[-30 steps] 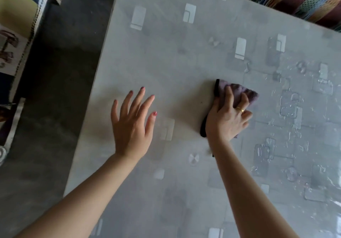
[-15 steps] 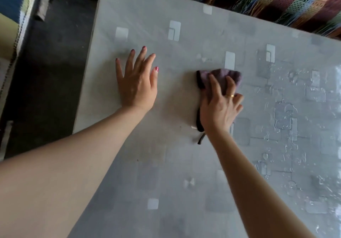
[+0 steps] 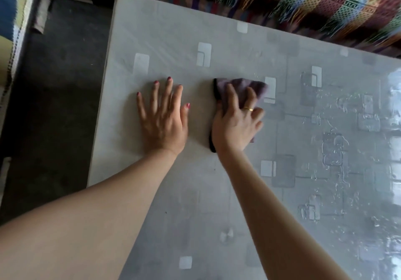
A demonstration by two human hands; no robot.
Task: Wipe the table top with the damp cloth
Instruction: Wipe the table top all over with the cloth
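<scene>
The table top is grey with pale square patterns under a glossy cover. A purple cloth with a black edge lies crumpled on it near the middle. My right hand presses down on the cloth, fingers curled over it, a gold ring on one finger. My left hand rests flat on the table just left of the cloth, fingers spread, holding nothing. Wet streaks and droplets cover the table's right half.
A fringed, multicoloured woven fabric hangs along the table's far edge. Dark floor lies beyond the table's left edge, with patterned material at the far left.
Both hands have moved toward the far edge of the table, the right one sliding the cloth with it. The view has shifted, showing more of the woven fabric.
</scene>
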